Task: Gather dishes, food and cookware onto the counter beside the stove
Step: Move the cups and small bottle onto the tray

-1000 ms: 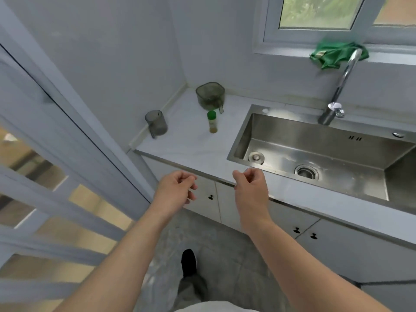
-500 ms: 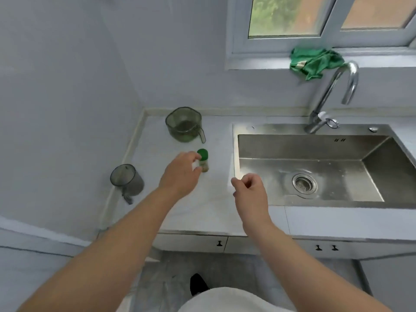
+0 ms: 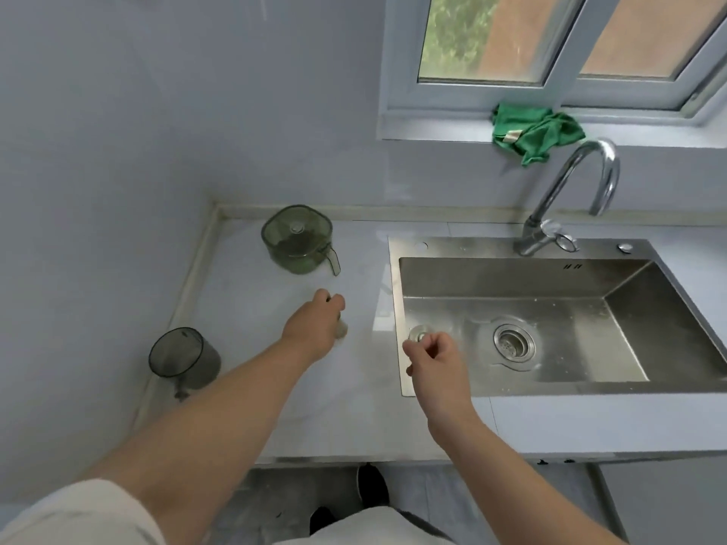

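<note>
Left hand (image 3: pixel 314 328) now over bottle (image 3: pixel 341 329)

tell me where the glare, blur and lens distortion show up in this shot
Head view: soft daylight from the window, no hard shadows; glare streaks on the counter beside the sink and on the faucet; left hand slightly motion-blurred over the small bottle; wide-angle bending tilts the window frame and walls.

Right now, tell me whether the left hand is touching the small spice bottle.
Touching. The head view shows the left hand closed over the spice bottle, only its pale lower body showing beneath the fingers.
</note>
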Demonstrator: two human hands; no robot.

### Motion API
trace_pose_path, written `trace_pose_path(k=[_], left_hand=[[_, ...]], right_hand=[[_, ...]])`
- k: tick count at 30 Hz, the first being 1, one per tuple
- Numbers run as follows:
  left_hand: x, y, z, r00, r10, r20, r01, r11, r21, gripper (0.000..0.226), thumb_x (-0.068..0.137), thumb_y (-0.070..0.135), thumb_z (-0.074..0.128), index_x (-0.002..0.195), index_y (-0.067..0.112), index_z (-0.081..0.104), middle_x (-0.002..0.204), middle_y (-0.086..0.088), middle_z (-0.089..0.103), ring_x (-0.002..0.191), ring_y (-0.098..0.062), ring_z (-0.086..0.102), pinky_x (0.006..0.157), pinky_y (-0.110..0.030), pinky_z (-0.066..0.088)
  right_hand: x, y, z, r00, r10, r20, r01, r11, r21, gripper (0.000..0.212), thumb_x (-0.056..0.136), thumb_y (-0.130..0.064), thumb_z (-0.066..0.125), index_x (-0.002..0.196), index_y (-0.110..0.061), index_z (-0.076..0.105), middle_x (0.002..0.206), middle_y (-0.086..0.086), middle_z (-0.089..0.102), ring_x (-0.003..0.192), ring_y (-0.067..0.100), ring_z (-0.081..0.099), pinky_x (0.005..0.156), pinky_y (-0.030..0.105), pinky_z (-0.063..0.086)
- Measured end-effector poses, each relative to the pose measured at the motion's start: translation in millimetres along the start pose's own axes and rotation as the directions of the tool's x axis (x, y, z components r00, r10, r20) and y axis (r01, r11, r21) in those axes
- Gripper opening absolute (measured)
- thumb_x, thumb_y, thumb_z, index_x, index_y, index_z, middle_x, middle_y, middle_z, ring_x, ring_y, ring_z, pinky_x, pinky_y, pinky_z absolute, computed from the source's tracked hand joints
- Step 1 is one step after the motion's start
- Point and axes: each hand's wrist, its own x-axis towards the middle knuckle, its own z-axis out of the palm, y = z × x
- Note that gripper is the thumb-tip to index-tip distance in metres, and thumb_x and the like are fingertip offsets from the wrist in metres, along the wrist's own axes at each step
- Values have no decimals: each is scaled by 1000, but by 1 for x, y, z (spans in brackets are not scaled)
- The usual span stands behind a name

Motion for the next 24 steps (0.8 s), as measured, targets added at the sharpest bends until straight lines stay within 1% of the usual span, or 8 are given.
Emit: trace_pose_path(k=[4, 8, 11, 14, 15, 18, 22, 24], left_hand=[[-35, -15, -20, 984, -148, -104, 128, 976, -178, 30, 97, 18, 53, 126, 23, 48, 127, 1, 42, 95, -23, 54, 82, -37, 50], [-87, -33, -56, 922, -253, -294, 187, 954, -236, 28, 99, 26, 52, 127, 24, 49, 127, 3, 43, 92, -20, 56, 75, -29, 42], [-129, -46, -85, 831, -357, -427, 262, 928, -266, 29, 99, 30, 54, 127, 24, 50, 126, 3, 42, 90, -22, 61, 75, -33, 49], [-168, -55, -100, 736, -451, -505, 318, 889, -330, 32, 96, 29, 57, 127, 23, 52, 127, 4, 43, 89, -21, 60, 80, -34, 52], [-179, -56, -102, 707, -480, -519, 339, 875, -347, 32, 96, 28, 58, 127, 23, 53, 127, 4, 43, 89, -20, 60, 79, -33, 50], [-199, -59, -104, 649, -529, -547, 383, 848, -365, 32, 95, 24, 61, 126, 21, 56, 125, 2, 46, 89, -19, 58, 77, -30, 48], [-218, -64, -97, 584, -594, -554, 431, 805, -408, 30, 94, 23, 62, 124, 18, 57, 120, 0, 48, 86, -21, 58, 75, -35, 52], [-224, -66, -92, 554, -628, -547, 451, 778, -437, 30, 94, 24, 62, 123, 19, 57, 120, 1, 47, 85, -20, 58, 76, -36, 53]], right_hand=[[19, 8, 28, 994, 49, 95, -44, 998, -54, 22, 90, -15, 60, 77, -18, 41, 71, 0, 47, 68, 20, 48, 59, 30, 37], [23, 26, 78, 949, 126, 291, -56, 970, -238, 15, 93, -15, 57, 83, -17, 45, 77, 4, 52, 68, 20, 49, 60, 31, 41], [18, 34, 125, 856, 220, 467, -32, 926, -377, 9, 92, -13, 55, 86, -15, 49, 85, 6, 58, 74, 22, 57, 60, 31, 44], [10, 39, 168, 734, 303, 607, 2, 894, -449, 4, 91, -8, 51, 90, -11, 54, 89, 9, 62, 67, 20, 61, 56, 28, 44], [7, 40, 180, 697, 332, 635, -7, 889, -457, 7, 93, -7, 50, 93, -11, 56, 93, 10, 64, 64, 19, 62, 56, 28, 45], [3, 42, 209, 638, 384, 667, -72, 892, -445, 12, 96, -8, 49, 103, -10, 60, 106, 13, 68, 65, 19, 64, 58, 28, 48], [-2, 47, 233, 594, 419, 686, -107, 887, -449, 26, 95, -11, 52, 119, -7, 60, 95, 7, 62, 66, 19, 63, 54, 26, 44], [-5, 47, 242, 556, 452, 697, -123, 874, -470, 34, 95, -14, 53, 129, -13, 56, 91, 4, 62, 64, 17, 59, 56, 26, 40]])
